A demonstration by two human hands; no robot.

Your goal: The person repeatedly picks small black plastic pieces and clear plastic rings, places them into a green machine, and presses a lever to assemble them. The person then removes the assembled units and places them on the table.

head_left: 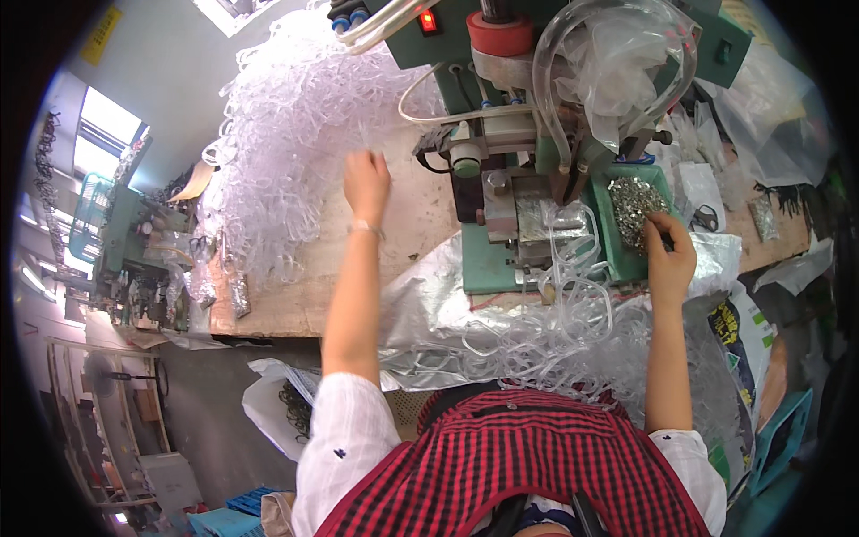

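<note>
My left hand (367, 185) is held out over the board table at the near side of a tall heap of clear plastic loops (286, 125). Its fingers are curled closed, and anything inside them is hidden. At the right, my right hand (671, 259) reaches into a green tray (610, 234), fingertips pinched at the edge of a pile of small shiny metal pieces (633, 204). Between the hands stands a green bench press (501, 134). Clear plastic strips (573, 255) hang over the front of its metal work block (544, 219).
More clear strips (537, 349) lie across silver sheeting (420, 304) and my lap. Black-handled scissors (706, 217) and a small bag of parts (762, 219) lie right of the tray. A clear tube (544, 98) curves down the press. Another machine (125, 242) stands far left.
</note>
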